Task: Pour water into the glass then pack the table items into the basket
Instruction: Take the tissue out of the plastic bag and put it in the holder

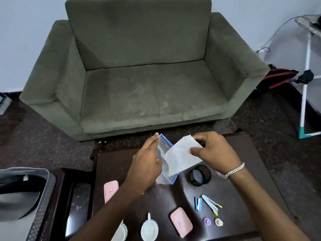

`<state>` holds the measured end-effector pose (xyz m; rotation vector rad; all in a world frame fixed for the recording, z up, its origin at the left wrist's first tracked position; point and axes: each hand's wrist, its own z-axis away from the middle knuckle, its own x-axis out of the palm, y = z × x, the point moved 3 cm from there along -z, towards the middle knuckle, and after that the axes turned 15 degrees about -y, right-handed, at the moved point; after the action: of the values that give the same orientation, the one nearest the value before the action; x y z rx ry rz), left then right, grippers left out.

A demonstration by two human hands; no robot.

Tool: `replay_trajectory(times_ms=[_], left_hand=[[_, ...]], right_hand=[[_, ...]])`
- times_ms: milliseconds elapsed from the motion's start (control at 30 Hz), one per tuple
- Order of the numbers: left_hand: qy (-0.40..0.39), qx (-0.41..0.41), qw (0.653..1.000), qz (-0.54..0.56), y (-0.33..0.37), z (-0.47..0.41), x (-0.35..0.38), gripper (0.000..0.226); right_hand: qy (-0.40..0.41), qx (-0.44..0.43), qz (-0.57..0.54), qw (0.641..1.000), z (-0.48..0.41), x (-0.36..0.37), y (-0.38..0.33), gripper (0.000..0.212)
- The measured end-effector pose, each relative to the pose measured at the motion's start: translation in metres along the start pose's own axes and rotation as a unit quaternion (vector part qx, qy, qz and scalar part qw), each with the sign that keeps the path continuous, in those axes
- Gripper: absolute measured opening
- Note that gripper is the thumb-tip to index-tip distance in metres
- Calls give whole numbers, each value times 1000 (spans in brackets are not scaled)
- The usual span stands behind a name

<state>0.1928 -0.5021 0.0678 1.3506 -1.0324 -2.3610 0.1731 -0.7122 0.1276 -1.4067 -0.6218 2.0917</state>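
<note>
My left hand [147, 164] holds a clear plastic bag with a blue rim [165, 146] above the dark table [243, 153]. My right hand [212, 150] pinches a white folded tissue [182, 157] whose lower part sits in the bag's mouth. On the table lie a black round container [199, 174], two pink cases [110, 190] [181, 222], blue clips and pens [206, 203], a purple cap [207, 221], a beige cap [218, 222] and a white scoop cup [149, 230]. The grey basket [43, 188] stands at the left.
A green sofa [142, 75] faces the table across a strip of dark speckled floor. A white-framed rack [307, 75] with a cable stands at the right. Another white lid [121, 232] lies at the table's near edge.
</note>
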Motion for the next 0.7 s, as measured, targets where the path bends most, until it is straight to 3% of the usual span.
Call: replay_trajectory(times_ms=[100,267,367,533,700], left_hand=[[-14,-12,1000,-4,2,-3,9,80],[-33,-26,998,-35,8,-10,22,78],[-42,-26,998,-48,11,-13,30,77],[-50,-22,997,-59,15,-18,43,76],[-61,-13,996,-62,22,-20,53,74]], right_hand=[[5,11,-13,1000,13,-12,24,26],[42,43,-60,996,37,-23,71,8],[84,66,-84,991,48,-20,97,9],[127,130,-33,983,56,-10,150,17],[96,186,-8,978,42,22,191,24]])
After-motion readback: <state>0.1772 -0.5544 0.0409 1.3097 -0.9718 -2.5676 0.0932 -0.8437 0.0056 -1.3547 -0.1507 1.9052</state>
